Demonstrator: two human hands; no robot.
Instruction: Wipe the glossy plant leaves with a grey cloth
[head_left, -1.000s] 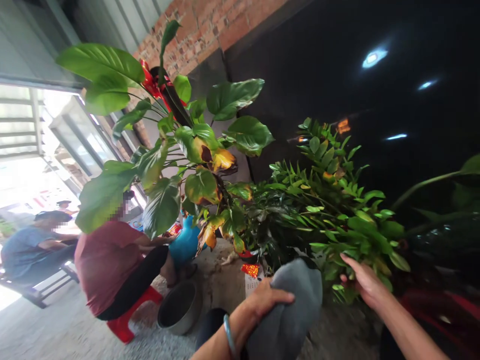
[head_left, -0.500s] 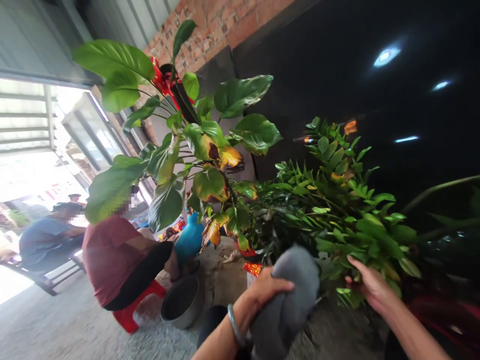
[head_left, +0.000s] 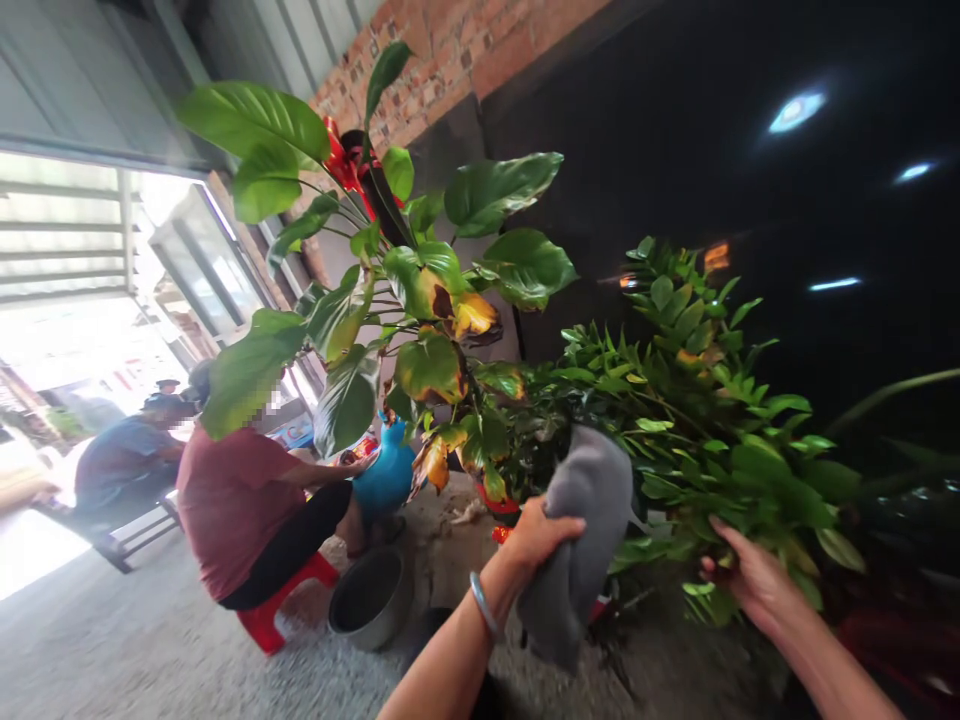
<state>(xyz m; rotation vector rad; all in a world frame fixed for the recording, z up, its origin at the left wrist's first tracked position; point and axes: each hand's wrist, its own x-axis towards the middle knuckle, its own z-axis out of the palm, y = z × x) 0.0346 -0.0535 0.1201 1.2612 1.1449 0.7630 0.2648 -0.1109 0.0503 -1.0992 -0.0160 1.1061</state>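
Observation:
My left hand (head_left: 534,540), with a pale bangle (head_left: 486,608) at its wrist, grips a limp grey cloth (head_left: 589,520) that hangs in front of the plants. My right hand (head_left: 754,580) is at the lower right of a bushy green plant (head_left: 720,430), closed around a leafy stem. Leaves hide part of its fingers. Left of the bush stands a tall large-leaved plant (head_left: 427,365) with a red ribbon (head_left: 343,160) near its top. Several of its lower leaves are yellow and brown.
A person in a red shirt (head_left: 232,490) sits on a red plastic stool (head_left: 262,620) at left, beside a blue bag-like object (head_left: 386,470). A grey basin (head_left: 371,605) stands on the concrete floor. A dark glossy wall (head_left: 675,130) rises behind the plants.
The grey cloth has swung and now hangs lower and more folded from my left hand. My right hand stays at the same leaves. The whole view has shifted slightly, moving things rightward.

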